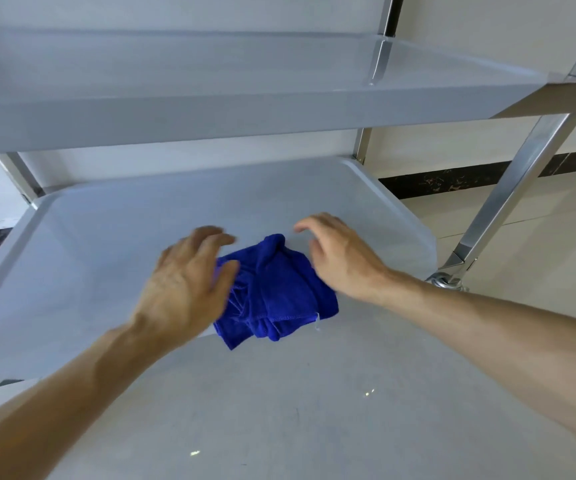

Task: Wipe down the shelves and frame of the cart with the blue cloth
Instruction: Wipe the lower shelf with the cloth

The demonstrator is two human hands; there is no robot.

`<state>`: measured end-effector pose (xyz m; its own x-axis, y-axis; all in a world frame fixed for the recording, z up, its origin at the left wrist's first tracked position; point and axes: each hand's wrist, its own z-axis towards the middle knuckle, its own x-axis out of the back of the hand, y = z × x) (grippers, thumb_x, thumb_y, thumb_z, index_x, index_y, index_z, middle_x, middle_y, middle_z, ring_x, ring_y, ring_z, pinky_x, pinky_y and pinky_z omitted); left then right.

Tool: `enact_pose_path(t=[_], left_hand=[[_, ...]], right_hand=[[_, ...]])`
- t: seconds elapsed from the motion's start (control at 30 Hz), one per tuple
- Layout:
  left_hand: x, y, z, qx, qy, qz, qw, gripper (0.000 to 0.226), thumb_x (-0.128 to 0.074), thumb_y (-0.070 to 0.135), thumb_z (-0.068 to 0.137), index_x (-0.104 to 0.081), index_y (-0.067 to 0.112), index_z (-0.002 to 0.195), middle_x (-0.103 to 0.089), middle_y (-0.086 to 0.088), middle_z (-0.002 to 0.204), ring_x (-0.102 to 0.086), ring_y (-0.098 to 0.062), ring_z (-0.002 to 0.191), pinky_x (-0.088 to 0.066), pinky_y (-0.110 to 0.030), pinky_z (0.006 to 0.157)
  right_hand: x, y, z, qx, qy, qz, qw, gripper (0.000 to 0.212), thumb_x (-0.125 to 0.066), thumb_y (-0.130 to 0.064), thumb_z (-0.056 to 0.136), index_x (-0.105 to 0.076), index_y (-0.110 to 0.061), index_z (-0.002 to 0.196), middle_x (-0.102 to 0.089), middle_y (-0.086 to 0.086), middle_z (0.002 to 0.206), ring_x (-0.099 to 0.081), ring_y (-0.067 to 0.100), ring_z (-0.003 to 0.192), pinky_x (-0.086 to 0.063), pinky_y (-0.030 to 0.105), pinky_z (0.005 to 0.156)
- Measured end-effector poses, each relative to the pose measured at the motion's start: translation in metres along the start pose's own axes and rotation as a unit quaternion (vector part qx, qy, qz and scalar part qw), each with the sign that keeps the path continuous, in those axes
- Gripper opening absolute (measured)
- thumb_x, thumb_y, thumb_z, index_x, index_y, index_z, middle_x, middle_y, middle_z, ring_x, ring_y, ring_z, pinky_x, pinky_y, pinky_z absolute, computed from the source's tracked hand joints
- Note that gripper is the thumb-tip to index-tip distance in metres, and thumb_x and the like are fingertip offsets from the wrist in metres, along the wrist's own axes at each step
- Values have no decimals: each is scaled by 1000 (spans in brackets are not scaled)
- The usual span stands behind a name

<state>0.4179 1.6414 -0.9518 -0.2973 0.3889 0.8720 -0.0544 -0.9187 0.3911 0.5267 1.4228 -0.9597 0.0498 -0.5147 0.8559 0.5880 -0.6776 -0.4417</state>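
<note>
The blue cloth (276,289) is a deep, saturated blue with a soft pile, bunched into a loose, crumpled wad with several folds and a small pale tag or thread at its lower right corner. It lies on the middle shelf (106,258) of the cart, near that shelf's front edge, with its lower edge overlapping the line where the nearer grey surface (279,410) begins.

The left hand (186,282) hovers over the cloth's left side, fingers spread and only lightly bent, gripping nothing; its thumb lies against or just above the fabric, and motion blur makes contact hard to judge. The right hand (338,254) sits at the cloth's right edge, fingers apart and arched downward, also holding nothing; whether its palm touches the cloth cannot be told.

Above, the upper shelf (245,109), a pale grey tray with a raised lip, juts toward the camera and overhangs the rear of the middle shelf. A shiny metal post (521,168) of the frame slants down on the right to a caster (447,282) on the pale tiled floor (521,244). A dark baseboard (452,181) runs along the white wall behind.

The left fingertips are smeared by blur. The left rear post is mostly hidden behind the upper shelf, and the cart's left side is cut off by the picture edge.
</note>
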Motion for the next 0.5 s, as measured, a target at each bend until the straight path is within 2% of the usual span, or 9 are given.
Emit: enact_pose_path(t=[0.07,0.1,0.17,0.23,0.3,0.4,0.5], left_hand=[[-14,29,8,-41,-33,13,999,50,-41,51,95,-50,26,136,-43,4,147,-43,-22,132,-25,-41,115],[-24,41,11,-58,-54,36,996,58,-35,60,91,-45,28,139,-38,5,150,-37,-21,136,-23,-45,116],[-45,51,10,-84,-105,109,985,72,-26,72,88,-30,31,146,-22,5,158,-22,-24,145,-18,-56,116],[-62,46,3,-106,-128,194,967,77,-23,75,89,-16,31,152,-10,3,163,-12,-32,149,-13,-65,114],[-65,34,-4,-140,-111,246,953,74,-27,70,94,-12,31,154,-12,0,164,-18,-38,148,-18,-66,112],[-49,8,-12,-195,-105,255,941,65,-32,61,96,-24,32,153,-25,0,162,-34,-38,141,-29,-63,108],[-21,-35,-27,-200,-113,245,942,66,-52,53,91,-33,32,152,-29,2,161,-37,-35,141,-31,-59,109]], right_hand=[[-1,18,-1,-46,-18,-28,998,38,-45,1,99,-53,-7,135,-53,9,140,-50,24,129,-41,34,108],[-4,24,-2,-44,-23,-44,998,36,-45,-2,100,-54,-6,135,-54,10,139,-51,25,129,-41,34,108],[-12,30,-5,-22,-14,-62,998,32,-44,-7,103,-57,-4,132,-59,10,134,-53,26,127,-40,34,109],[-14,33,-7,-19,-1,-63,998,31,-44,-8,103,-59,-6,130,-61,7,133,-53,23,127,-39,32,109],[-14,36,-7,-21,5,-61,998,31,-44,-9,103,-60,-8,129,-61,4,133,-52,21,127,-39,31,109],[-13,37,-8,-31,6,-53,998,31,-43,-8,102,-61,-10,127,-61,2,134,-52,20,127,-38,30,108],[-13,35,-8,-38,11,-46,998,32,-44,-6,100,-63,-11,126,-61,1,134,-51,20,129,-36,31,110]])
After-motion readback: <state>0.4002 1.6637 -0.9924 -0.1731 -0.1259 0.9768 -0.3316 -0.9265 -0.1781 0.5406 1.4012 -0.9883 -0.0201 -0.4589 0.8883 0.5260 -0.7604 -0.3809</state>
